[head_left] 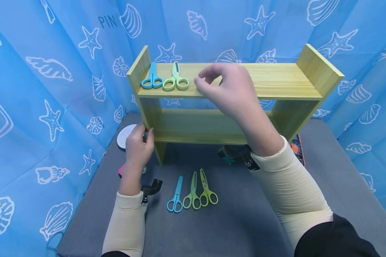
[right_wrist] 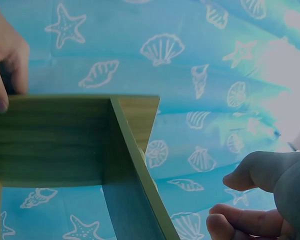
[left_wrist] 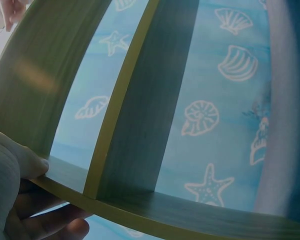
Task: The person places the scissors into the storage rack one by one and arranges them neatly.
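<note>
A small wooden shelf [head_left: 212,139] stands on the grey table. My left hand [head_left: 138,146] grips its left side panel, with the thumb [left_wrist: 32,162] on the inner face and the fingers around the outside. My right hand [head_left: 233,89] hovers at the top board, holding nothing; in the right wrist view its thumb [right_wrist: 255,170] and fingers are apart. Blue scissors [head_left: 152,76] and pale green scissors [head_left: 176,76] lie at the top board's left end. On the table below are blue scissors [head_left: 176,196], green scissors [head_left: 193,192] and yellow-green scissors [head_left: 207,189].
A white perforated disc [head_left: 124,136] lies behind my left hand, and a pink object [head_left: 120,170] is partly hidden by that forearm. At the shelf's right foot, a dark patterned item [head_left: 297,150] shows in part. A blue shell-print curtain [head_left: 64,107] hangs around the table.
</note>
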Demonstrator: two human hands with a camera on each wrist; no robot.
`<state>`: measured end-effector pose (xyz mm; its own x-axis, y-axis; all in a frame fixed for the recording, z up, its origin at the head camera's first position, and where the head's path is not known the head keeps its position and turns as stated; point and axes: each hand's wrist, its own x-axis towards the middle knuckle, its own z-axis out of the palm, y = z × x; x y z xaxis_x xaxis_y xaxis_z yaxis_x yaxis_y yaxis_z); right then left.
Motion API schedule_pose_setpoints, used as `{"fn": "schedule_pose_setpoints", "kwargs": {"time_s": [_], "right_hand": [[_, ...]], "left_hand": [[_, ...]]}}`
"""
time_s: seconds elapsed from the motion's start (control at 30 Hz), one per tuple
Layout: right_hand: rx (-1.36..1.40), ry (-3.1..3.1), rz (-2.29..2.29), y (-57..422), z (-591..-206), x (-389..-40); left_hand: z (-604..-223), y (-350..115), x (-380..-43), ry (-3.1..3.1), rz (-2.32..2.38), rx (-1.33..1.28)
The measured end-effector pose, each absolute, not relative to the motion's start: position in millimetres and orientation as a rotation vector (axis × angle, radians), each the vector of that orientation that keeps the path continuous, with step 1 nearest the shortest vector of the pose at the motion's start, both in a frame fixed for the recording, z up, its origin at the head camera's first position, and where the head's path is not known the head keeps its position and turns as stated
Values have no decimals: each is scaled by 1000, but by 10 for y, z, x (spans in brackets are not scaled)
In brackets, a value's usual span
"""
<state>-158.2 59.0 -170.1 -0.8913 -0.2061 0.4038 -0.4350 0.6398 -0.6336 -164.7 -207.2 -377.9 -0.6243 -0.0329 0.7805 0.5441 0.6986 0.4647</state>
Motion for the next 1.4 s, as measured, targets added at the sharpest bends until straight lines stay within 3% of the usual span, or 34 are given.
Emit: {"fn": "schedule_pose_setpoints", "kwargs": {"time_s": [0.33, 0.7, 1.4], "right_hand": [[584, -2301, 1175, 914, -2179, -1144], [712, -2133, 1375, 1092, -2871, -899], [501, -2442, 1481, 1332, -4122, -653]], "left_hand": [[-3782, -2064, -1661, -2082, -897, -390], [-3788, -2066, -1630, -2099, -954, -369], [-3790, -2046, -1631, -2105, -956, -365]]}}
